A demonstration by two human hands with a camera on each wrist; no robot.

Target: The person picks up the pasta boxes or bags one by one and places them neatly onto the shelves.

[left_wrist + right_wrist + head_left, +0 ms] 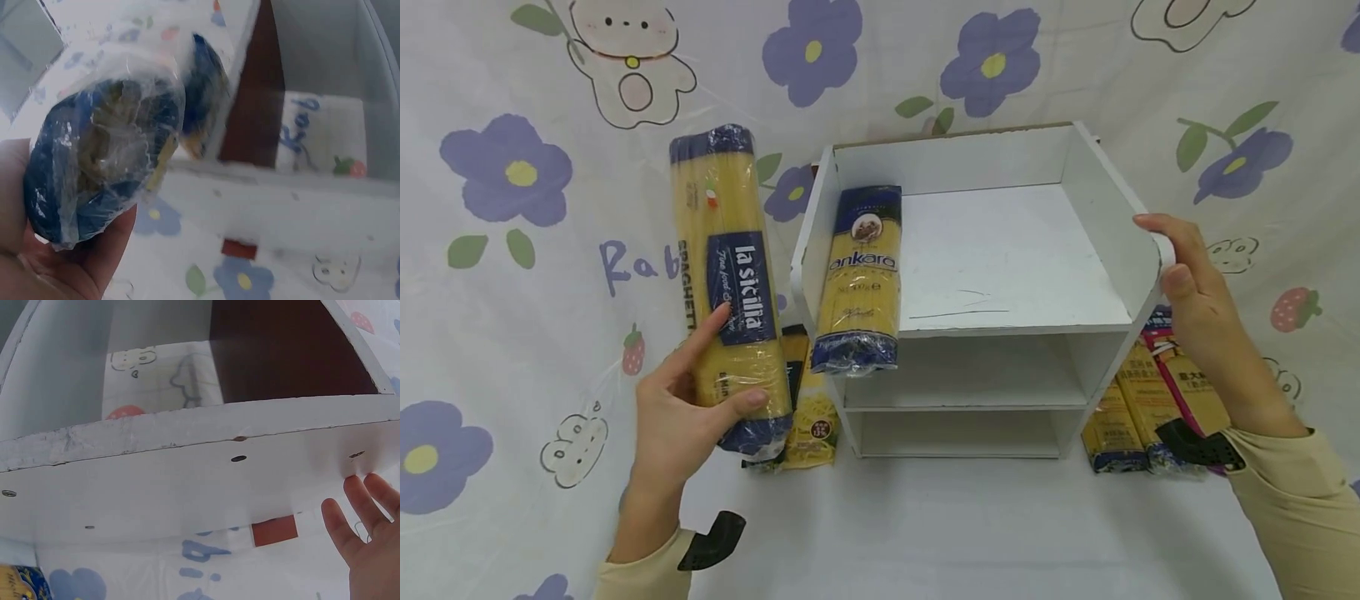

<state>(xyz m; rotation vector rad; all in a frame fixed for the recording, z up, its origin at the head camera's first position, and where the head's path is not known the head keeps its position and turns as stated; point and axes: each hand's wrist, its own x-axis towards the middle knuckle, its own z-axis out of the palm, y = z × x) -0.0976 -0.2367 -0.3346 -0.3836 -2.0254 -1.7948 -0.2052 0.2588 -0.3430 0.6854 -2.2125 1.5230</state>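
— Where's the pack?
— My left hand (681,408) grips the La Sicilia spaghetti (730,283) upright, left of the white shelf (1000,250); right hand (1198,308), fingers straight, steadies its side.
— I'd lay it beside the Ankara pack (859,279); keep it level.

Both hands are bare, with no rings, gloves or watch to be seen. The left hand (681,408) comes out of a long, pale beige sleeve (647,575) with a soft, plain cuff. Over that cuff sits a black strap (713,540), matte, with a pointed free end. The right hand (1198,308) wears the same: a beige sleeve (1296,492), loose and lightly creased along the forearm, and a black strap (1198,446) at the wrist, whose surface shows small dots or perforations. The nails are short and unpainted.
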